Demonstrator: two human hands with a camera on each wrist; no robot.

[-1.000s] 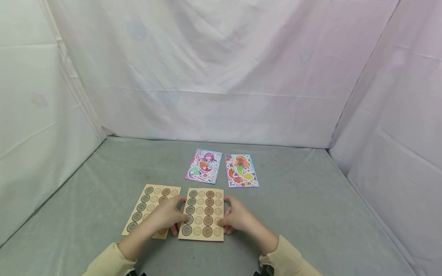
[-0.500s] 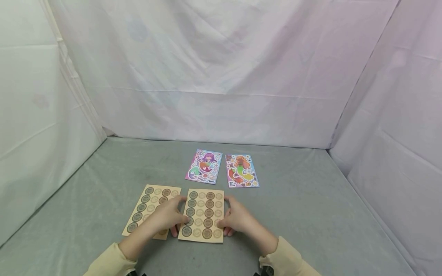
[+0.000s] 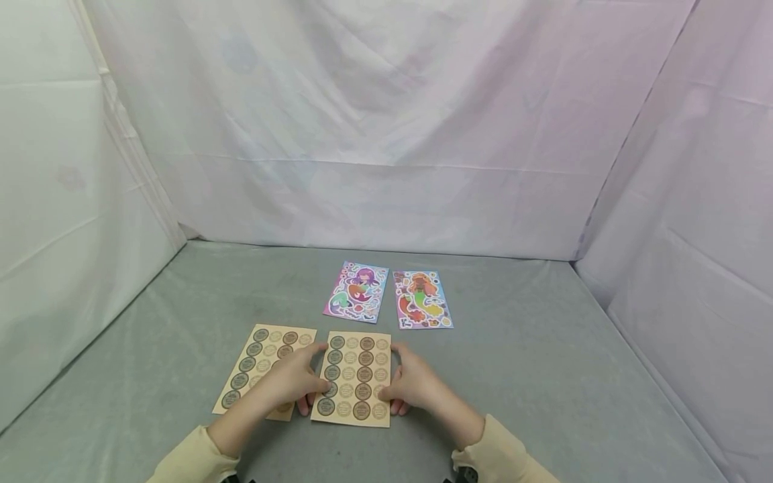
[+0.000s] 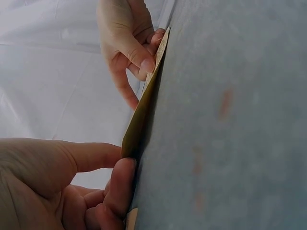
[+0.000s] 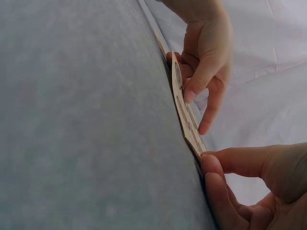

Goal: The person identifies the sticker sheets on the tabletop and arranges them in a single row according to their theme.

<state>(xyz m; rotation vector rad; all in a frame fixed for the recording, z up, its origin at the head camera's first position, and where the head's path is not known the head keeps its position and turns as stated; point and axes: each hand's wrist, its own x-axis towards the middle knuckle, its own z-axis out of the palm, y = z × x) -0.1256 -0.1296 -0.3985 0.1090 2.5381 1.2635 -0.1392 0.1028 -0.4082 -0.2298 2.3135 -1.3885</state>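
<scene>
Between both hands is a tan sticker sheet with rows of round dark and light stickers. My left hand pinches its left edge, thumb on top and fingers beneath. On the right edge, my right hand pinches it the same way. Both wrist views show the sheet edge-on, slightly bowed and close to the table; in the right wrist view the thumb and fingers of the right hand meet at its edge. A second tan sticker sheet lies flat at the left, partly hidden under my left hand and forearm.
Two colourful mermaid sticker sheets lie farther back on the grey table: a purple-haired one and an orange-haired one to its right. White cloth hangs behind and at both sides.
The held tan sticker sheet has shifted very slightly toward the near edge, with both hands keeping their pinch. The other sheets stay in place.
</scene>
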